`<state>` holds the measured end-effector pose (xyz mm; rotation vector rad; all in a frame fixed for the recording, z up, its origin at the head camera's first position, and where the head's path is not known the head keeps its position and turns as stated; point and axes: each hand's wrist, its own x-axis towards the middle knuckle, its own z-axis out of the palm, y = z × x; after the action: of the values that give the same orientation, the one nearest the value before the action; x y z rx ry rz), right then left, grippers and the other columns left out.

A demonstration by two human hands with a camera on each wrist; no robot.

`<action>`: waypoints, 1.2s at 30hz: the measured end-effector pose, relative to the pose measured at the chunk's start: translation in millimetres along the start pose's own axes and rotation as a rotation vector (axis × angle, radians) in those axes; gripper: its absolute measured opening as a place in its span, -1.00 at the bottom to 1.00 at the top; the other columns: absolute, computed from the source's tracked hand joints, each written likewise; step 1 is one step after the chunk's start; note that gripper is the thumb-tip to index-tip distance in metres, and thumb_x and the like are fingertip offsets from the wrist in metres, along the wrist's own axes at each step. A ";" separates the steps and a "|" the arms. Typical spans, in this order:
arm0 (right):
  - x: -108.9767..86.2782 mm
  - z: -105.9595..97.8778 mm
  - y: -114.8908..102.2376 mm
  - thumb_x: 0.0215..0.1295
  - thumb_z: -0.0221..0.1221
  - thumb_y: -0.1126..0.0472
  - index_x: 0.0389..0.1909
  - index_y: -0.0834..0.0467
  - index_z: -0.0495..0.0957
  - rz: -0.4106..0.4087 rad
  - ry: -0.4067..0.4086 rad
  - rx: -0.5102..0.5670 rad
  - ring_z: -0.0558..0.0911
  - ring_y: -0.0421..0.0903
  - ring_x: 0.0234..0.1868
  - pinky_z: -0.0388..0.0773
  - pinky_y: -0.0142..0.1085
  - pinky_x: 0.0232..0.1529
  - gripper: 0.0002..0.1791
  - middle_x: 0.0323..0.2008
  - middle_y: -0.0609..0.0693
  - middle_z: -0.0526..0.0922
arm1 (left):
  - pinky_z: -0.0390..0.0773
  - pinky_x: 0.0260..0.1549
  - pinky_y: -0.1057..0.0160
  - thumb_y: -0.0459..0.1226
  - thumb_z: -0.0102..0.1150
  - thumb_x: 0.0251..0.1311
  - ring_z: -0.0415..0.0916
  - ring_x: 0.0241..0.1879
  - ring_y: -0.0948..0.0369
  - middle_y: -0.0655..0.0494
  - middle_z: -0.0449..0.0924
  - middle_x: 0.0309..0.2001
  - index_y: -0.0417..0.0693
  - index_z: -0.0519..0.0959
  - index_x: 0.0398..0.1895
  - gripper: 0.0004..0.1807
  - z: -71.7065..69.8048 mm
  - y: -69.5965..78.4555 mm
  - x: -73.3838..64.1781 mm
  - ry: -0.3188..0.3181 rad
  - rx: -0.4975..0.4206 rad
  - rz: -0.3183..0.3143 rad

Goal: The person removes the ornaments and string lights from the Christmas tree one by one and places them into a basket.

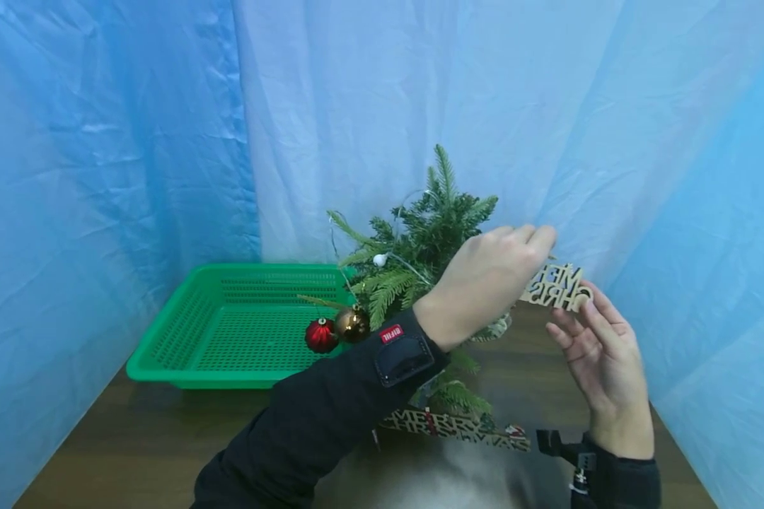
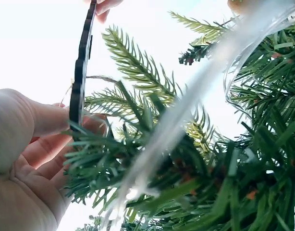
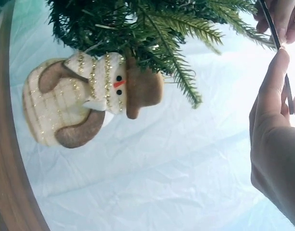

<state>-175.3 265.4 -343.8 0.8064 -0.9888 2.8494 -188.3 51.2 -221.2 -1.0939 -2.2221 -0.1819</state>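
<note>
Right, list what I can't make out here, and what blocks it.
Head view: the left hand's grip, hidden by its own back.
Head view: part of the tree, behind that hand and the dark sleeve.
Left wrist view: the sign's lettering, turned edge-on.
Right wrist view: the sign's far end, cut off by the top edge.

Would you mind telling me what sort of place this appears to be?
Probably a screened tabletop workspace, perhaps for filming: blue curtains hang behind and beside a brown table bearing a decorated tree and a green basket.
</note>
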 end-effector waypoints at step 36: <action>-6.0 -3.8 -15.9 0.62 -0.29 0.45 0.32 0.47 0.36 -0.098 -0.027 0.053 0.74 0.11 -0.18 0.70 -0.14 -0.14 -0.58 0.04 0.33 0.63 | 0.46 -0.05 0.59 -0.53 0.11 0.36 0.69 -0.13 0.27 0.09 0.75 -0.07 -0.12 0.68 -0.05 -0.75 -8.9 9.3 -9.2 0.195 -0.297 0.109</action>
<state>-168.9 281.2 -340.1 0.8746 -0.8554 2.7997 -172.8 47.7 -221.3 -1.2917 -1.9973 -0.5622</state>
